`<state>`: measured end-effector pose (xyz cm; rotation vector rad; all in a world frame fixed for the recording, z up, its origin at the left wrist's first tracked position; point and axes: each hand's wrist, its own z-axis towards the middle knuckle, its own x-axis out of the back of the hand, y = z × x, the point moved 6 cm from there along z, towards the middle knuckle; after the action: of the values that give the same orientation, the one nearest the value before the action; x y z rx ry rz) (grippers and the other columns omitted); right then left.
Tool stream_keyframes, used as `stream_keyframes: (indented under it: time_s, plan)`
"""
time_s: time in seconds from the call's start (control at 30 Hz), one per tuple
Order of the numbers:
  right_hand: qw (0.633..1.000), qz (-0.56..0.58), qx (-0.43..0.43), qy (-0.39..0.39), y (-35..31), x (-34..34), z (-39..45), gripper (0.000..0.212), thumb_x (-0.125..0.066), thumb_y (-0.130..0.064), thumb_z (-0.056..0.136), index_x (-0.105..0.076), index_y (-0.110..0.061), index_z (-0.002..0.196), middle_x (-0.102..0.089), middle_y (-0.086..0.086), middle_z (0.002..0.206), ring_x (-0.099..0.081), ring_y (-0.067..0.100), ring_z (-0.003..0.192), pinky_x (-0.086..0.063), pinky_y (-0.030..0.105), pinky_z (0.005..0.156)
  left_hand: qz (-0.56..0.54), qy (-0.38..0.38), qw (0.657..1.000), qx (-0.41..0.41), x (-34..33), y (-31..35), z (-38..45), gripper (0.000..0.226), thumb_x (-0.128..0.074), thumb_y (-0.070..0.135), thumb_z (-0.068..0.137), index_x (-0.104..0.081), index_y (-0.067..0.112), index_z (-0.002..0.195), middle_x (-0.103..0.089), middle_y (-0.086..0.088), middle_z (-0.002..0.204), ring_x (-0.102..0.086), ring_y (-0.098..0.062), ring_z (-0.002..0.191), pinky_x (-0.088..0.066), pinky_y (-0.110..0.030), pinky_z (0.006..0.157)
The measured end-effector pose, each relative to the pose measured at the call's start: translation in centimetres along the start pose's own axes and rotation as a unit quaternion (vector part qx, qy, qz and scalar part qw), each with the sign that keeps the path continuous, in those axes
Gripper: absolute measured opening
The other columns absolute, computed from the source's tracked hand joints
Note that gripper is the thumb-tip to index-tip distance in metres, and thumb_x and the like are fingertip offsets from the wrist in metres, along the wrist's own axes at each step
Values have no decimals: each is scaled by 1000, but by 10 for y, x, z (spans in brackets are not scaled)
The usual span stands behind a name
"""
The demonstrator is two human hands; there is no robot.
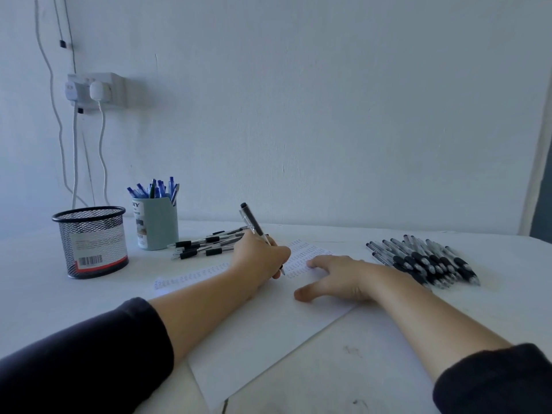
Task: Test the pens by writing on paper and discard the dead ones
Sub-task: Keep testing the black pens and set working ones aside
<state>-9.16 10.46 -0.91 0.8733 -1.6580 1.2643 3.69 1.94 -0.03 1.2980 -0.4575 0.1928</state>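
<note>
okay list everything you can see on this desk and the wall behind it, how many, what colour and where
Paper: one, white, centre, rows of marks along its far edge.
Pen: one, black, gripped over paper.
Loose pens: several, black, behind paper.
Pen pile: many, black, right.
Mesh cup: one, black, left.
Pale cup: one, blue-green, holding blue pens.
Wall socket: one, white, two plugs.
Left hand: writing.
Right hand: flat on paper.

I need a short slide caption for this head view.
Left hand tests a black pen on paper; right hand presses the sheet flat.
</note>
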Motion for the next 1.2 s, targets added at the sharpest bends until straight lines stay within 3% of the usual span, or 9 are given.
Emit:
stream_keyframes:
  time_s: [0.4,0.7,0.83,1.2]
  plan:
    - [1000,-3,-7,-3,1,0,-1,83,-63,-65,74,-28,-40,146,-24,-2,156,-21,20,143,-15,40,116,42,9,999,-16,-2,2,2,5,-54,10,73,-57,10,68,-54,1,40,-43,-8,36,-32,-16,44]
    - [1000,-2,-10,-6,1,0,-1,84,-63,-66,74,-27,-41,146,-23,-2,156,-20,20,144,-15,41,116,33,11,999,-28,-2,1,2,9,-55,8,70,-55,10,61,-53,3,37,-48,-14,47,-39,-20,53]
    - [1000,-5,-8,-5,1,0,-1,84,-62,-65,74,-27,-41,146,-23,-2,156,-20,21,144,-14,42,117,32,19,999,-22,-2,1,2,6,-55,9,73,-57,10,68,-54,1,42,-47,-9,40,-38,-17,49]
    - [1000,-8,-9,-6,3,0,1,85,-62,-67,73,-27,-42,146,-22,-2,156,-19,22,144,-16,42,116,45,14,998,-39,-3,3,1,10,-54,8,71,-55,10,61,-52,2,38,-49,-12,45,-38,-18,51]
